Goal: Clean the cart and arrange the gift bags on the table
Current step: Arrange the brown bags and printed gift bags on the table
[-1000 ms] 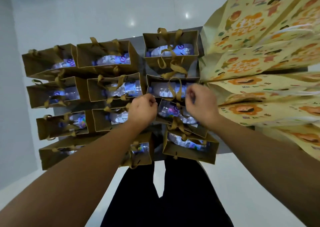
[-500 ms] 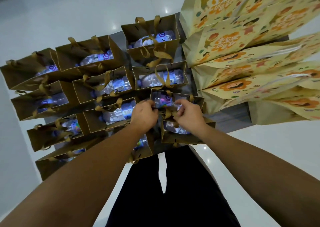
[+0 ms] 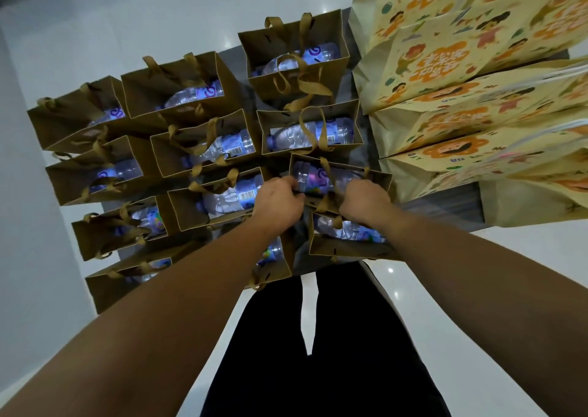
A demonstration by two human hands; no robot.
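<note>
brown gift bag (image 3: 340,175) gripped by both hands (image 3: 321,205), yellow bags (image 3: 445,76) just beside

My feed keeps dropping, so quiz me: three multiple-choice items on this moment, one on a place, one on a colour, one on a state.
1. Where do the large pale-yellow printed paper bags stand relative to the small brown paper gift bags?
A. to their right
B. to their left
C. stacked on top of them

2. What colour are the ribbon handles of the small bags?
A. white
B. golden brown
C. red

3. What are the left hand and right hand doing?
A. both hang idle
B. one lifts a bottle out
C. both grip the same small brown gift bag

Key: 1 A, the yellow bags fill the right side of the table. 2 B, every loop matches the bags' golden brown. 3 C, fingers curl over that bag's left and right edges, a clear plastic water bottle lying inside.
</note>
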